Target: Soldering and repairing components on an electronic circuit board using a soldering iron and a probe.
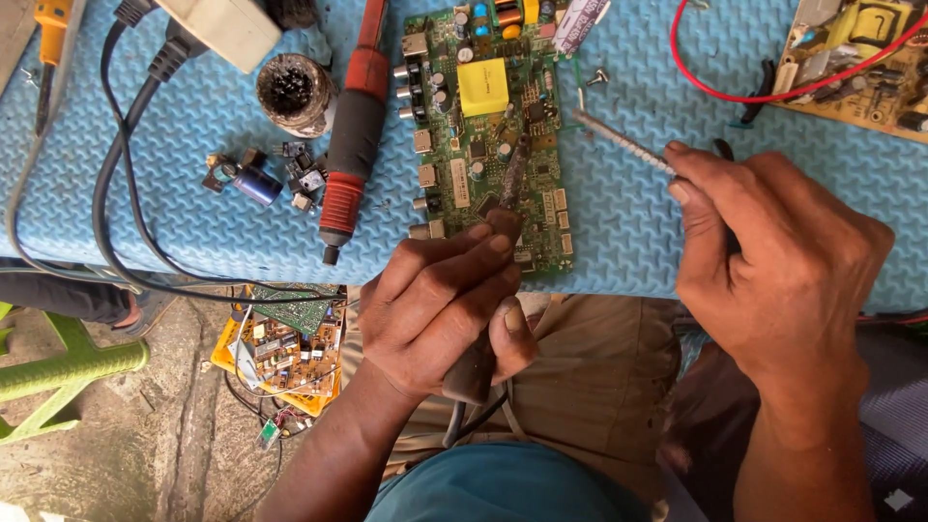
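A soldering iron [488, 280] is gripped in the left hand [440, 309], the fingers wrapped round its dark handle and the thumb pressed against the side, with its cord trailing down from the heel of the hand. The iron's blackened tip is laid on the lower middle of a green circuit board [488, 126], which rests on a blue textured mat [628, 213] near the table's front edge. A thin, silvery length of solder wire [619, 140] is pinched between the thumb and forefinger of the right hand [773, 271]; it is pointed up and to the left, and its free end is held just beside the board's right edge, apart from the iron's tip. A yellow square component [482, 86] is seen on the upper part of the board. Left of the board, a red and black rotary tool [350, 135] is laid lengthwise on the mat, with a small heap of loose electronic parts [266, 179] and a round metal holder [293, 92] beside it. Black cables [126, 193] are draped over the mat's left side. A second, yellowish board [860, 58] with a red wire [735, 92] looped across it lies at the top right. Below the table edge, another circuit board [290, 348] rests on the ground.
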